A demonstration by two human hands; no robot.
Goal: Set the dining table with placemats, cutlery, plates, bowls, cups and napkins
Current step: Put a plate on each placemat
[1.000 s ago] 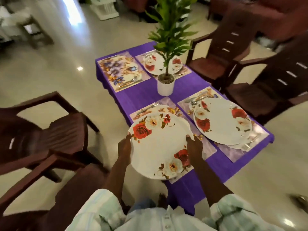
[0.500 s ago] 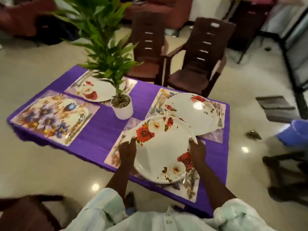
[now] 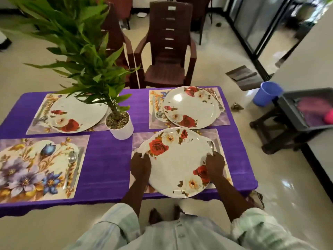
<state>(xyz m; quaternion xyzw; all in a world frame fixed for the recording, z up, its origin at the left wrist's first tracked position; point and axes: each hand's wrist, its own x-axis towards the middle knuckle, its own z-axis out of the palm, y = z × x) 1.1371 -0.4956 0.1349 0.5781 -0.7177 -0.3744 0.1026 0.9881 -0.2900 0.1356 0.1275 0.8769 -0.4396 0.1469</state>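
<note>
Both hands grip the rose plate (image 3: 177, 162) over the near-right placemat (image 3: 220, 139) — left hand (image 3: 141, 164) curled on its left rim, right hand (image 3: 215, 164) curled on its right rim.

Landmark is the potted plant (image 3: 119, 124) mid-table: the held plate sits just right and nearer than it, overhanging the purple tablecloth (image 3: 106, 159) edge. Beyond that, a second plate (image 3: 190, 106); left of the pot, a third plate (image 3: 77, 114); near-left, a bare floral placemat (image 3: 38, 166) carrying a spoon (image 3: 71, 159). A brown chair (image 3: 167, 51) stands behind the pot.

L hand (image 3: 141, 164) + R hand (image 3: 215, 164) hold plate (image 3: 177, 163)
</note>
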